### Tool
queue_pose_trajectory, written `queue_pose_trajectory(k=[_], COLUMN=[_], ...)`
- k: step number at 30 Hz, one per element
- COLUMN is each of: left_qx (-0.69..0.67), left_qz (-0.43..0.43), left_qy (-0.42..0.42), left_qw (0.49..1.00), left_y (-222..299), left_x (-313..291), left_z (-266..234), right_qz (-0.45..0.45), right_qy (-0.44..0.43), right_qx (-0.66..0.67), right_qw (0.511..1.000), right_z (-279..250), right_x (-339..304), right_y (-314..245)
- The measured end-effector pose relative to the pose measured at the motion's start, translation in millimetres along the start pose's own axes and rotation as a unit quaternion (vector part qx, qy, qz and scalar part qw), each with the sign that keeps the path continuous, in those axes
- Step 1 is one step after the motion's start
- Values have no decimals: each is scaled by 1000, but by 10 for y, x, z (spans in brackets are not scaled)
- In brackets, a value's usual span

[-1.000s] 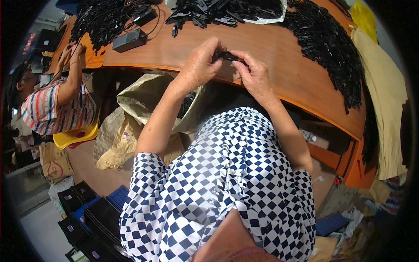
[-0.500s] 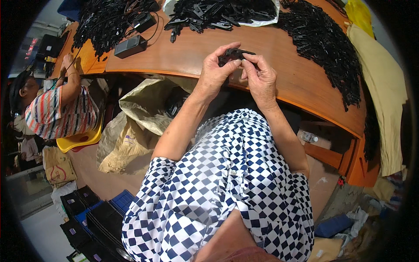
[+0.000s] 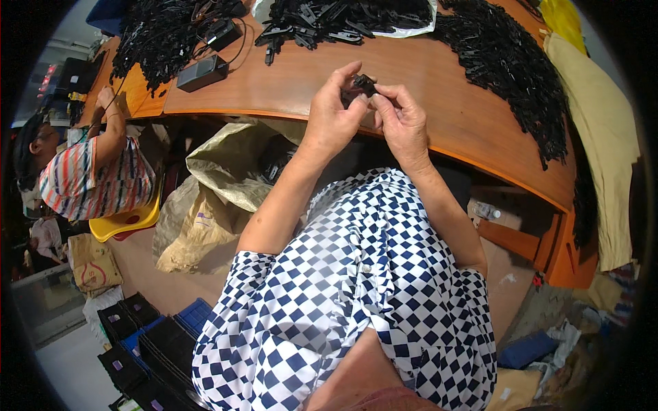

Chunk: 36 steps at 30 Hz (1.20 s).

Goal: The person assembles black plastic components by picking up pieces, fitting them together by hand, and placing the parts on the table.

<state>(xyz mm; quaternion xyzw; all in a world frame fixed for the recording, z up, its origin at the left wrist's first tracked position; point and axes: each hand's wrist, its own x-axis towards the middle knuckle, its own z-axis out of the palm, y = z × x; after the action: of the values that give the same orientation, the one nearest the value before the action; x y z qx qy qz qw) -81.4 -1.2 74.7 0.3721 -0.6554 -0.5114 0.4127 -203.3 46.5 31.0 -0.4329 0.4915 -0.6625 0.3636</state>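
Note:
Over the table's near edge, my left hand (image 3: 334, 113) is closed around a small black plastic part (image 3: 363, 85), thumb on its near side. My right hand (image 3: 403, 123) pinches the right end of the same part between thumb and fingers. The fingers cover much of the part, so its full shape cannot be made out. Beyond my hands, a heap of similar long black plastic pieces (image 3: 329, 20) lies on a white sheet on the brown wooden table (image 3: 274, 82).
Another black heap (image 3: 507, 75) runs along the table's right side, and one (image 3: 154, 41) lies far left beside a black box with a cord (image 3: 203, 73). An open woven sack (image 3: 219, 164) stands below the edge. At left, a co-worker in a striped shirt (image 3: 96, 175) sits at the table.
The black part has turned between my fingers, its right end no longer sticking out over my right hand. Both hands have shifted slightly left.

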Motion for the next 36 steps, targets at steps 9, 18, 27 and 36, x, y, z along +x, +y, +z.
queue_pose_trajectory(k=[9, 18, 27, 36], left_qx=[-186, -366, -387, -385], left_qz=[-102, -90, -41, -29], left_qy=[24, 3, 29, 47], left_qw=[977, 926, 921, 921], left_y=[-247, -372, -384, -412], left_x=[-30, -225, -382, -450], left_z=[36, -444, -571, -535], right_qz=[0, 34, 61, -67], right_qy=[-23, -164, -207, -186], right_qx=[-87, -248, -187, -233], right_qw=[996, 954, 958, 952], right_z=[81, 161, 434, 469], right_x=[-38, -41, -78, -115], right_y=[15, -305, -357, -222])
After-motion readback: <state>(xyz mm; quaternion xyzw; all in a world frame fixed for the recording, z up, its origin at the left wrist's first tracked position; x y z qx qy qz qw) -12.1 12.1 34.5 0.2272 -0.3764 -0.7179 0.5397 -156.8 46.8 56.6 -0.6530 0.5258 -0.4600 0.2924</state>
